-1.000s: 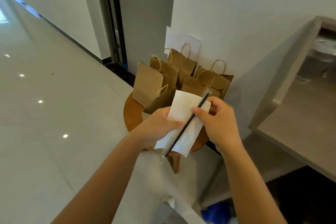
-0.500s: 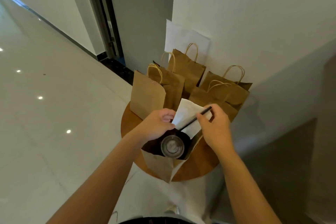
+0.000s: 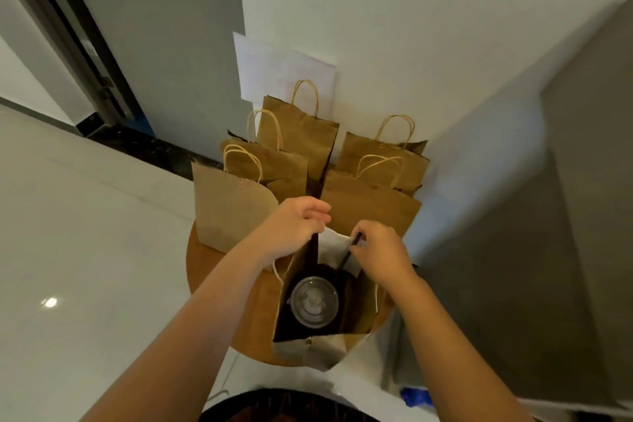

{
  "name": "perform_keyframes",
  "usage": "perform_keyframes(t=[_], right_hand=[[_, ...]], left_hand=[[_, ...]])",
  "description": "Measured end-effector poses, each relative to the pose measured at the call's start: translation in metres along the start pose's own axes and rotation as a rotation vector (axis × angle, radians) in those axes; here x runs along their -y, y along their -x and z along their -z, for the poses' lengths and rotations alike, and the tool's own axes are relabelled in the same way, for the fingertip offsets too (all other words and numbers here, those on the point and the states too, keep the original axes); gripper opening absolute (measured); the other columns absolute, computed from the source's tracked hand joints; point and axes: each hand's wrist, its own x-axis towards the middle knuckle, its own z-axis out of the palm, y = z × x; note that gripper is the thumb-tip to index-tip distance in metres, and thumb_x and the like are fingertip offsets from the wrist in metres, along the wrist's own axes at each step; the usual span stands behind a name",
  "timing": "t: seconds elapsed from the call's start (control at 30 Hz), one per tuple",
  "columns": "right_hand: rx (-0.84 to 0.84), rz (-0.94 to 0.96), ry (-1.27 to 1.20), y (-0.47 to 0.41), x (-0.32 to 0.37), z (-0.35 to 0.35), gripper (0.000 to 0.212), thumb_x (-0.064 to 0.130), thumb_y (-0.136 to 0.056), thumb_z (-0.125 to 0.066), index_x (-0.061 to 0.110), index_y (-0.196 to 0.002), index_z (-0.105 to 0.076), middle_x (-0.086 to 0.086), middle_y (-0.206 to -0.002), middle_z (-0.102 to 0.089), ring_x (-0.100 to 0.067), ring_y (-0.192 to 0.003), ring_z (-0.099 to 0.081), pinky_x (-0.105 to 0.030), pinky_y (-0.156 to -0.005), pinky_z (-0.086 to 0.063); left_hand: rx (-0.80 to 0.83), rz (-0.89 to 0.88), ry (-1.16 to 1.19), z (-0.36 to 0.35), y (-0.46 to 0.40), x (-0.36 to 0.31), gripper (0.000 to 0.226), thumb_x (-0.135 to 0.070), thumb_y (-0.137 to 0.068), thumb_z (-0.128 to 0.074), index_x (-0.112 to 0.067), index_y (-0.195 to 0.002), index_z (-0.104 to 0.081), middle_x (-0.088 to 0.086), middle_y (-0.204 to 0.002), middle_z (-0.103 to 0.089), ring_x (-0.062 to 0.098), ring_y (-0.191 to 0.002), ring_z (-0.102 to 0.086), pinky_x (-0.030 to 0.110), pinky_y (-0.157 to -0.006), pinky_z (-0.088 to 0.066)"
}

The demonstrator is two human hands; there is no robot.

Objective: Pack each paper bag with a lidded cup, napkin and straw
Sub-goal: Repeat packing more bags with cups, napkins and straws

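While set on round worktop (image 3: 219, 271): open paper bag (image 3: 322, 349), lidded cup (image 3: 314, 301) inside; rim gripped by left hand (image 3: 294, 229); napkin (image 3: 334, 247) and straw (image 3: 347, 255) pinched by right hand (image 3: 380, 253).

The open bag (image 3: 322, 349) is made of brown kraft paper, matt and faintly creased, and its handles are of pale twisted paper cord. The same matt kraft paper is seen on the five bags (image 3: 236, 205) standing behind it. A clear, glossy plastic lid (image 3: 314, 301) is seen on the cup inside, with soft reflections caught on it. The napkin (image 3: 334, 247) is of white, soft, matt tissue paper; the straw (image 3: 347, 255) is dark and smooth — its material cannot be told. The round table (image 3: 205, 267) is of warm wood with a smooth satin finish. The floor (image 3: 85, 250) is pale and highly polished — ceiling lights are mirrored in it. The walls (image 3: 376, 27) are painted matt.
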Motion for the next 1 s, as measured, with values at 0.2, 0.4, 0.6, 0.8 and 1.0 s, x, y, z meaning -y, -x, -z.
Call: perform_keyframes(t=[0.2, 0.4, 0.6, 0.8, 1.0], right_hand=[[-0.077, 0.061, 0.198, 0.004, 0.004, -0.007, 0.007, 0.018, -0.092, -0.055, 0.016, -0.096, -0.059, -0.002, -0.102, -0.058, -0.020, -0.090, -0.055, -0.027, -0.068, -0.039], [-0.116, 0.047, 0.117, 0.008, 0.000, -0.009, 0.024, 0.032, -0.088, -0.061, 0.019, -0.109, -0.060, 0.004, -0.102, -0.055, -0.015, -0.096, -0.051, -0.029, -0.079, -0.043], [-0.364, -0.163, -0.511, 0.040, -0.010, -0.002, 0.008, 0.028, -0.094, -0.054, 0.022, -0.097, -0.057, 0.007, -0.095, -0.057, -0.003, -0.085, -0.053, -0.022, -0.077, -0.045], [-0.055, -0.609, -1.026, 0.078, -0.027, -0.052, 0.040, 0.051, -0.097, -0.029, 0.023, -0.114, -0.052, 0.000, -0.117, -0.057, -0.019, -0.104, -0.057, -0.039, -0.092, -0.044], [0.193, -0.534, -1.345, 0.084, -0.020, -0.094, 0.089, 0.081, -0.069, -0.034, 0.030, -0.141, -0.038, 0.000, -0.140, -0.049, -0.023, -0.132, -0.041, -0.044, -0.114, -0.027]], left_hand=[[0.071, -0.023, 0.070, 0.003, -0.006, 0.001, 0.030, -0.010, -0.094, -0.053, -0.019, -0.122, -0.055, -0.002, -0.113, -0.063, 0.008, -0.100, -0.060, 0.022, -0.083, -0.048], [-0.053, -0.068, 0.308, 0.010, 0.001, 0.006, 0.019, -0.013, -0.095, -0.051, -0.019, -0.111, -0.061, -0.002, -0.103, -0.068, 0.010, -0.091, -0.066, 0.021, -0.073, -0.055], [-0.365, 0.174, 0.499, 0.010, -0.005, 0.045, 0.023, -0.015, -0.097, -0.047, -0.018, -0.116, -0.058, 0.003, -0.116, -0.061, 0.016, -0.104, -0.058, 0.026, -0.079, -0.046], [0.049, 0.711, 0.444, -0.023, -0.001, 0.095, 0.063, -0.054, -0.094, -0.042, -0.014, -0.143, -0.037, 0.017, -0.141, -0.043, 0.037, -0.129, -0.039, 0.051, -0.111, -0.028], [0.202, 0.690, 0.516, -0.044, -0.008, 0.095, 0.062, -0.059, -0.093, -0.037, -0.016, -0.137, -0.043, 0.018, -0.132, -0.051, 0.038, -0.121, -0.047, 0.053, -0.106, -0.034]])
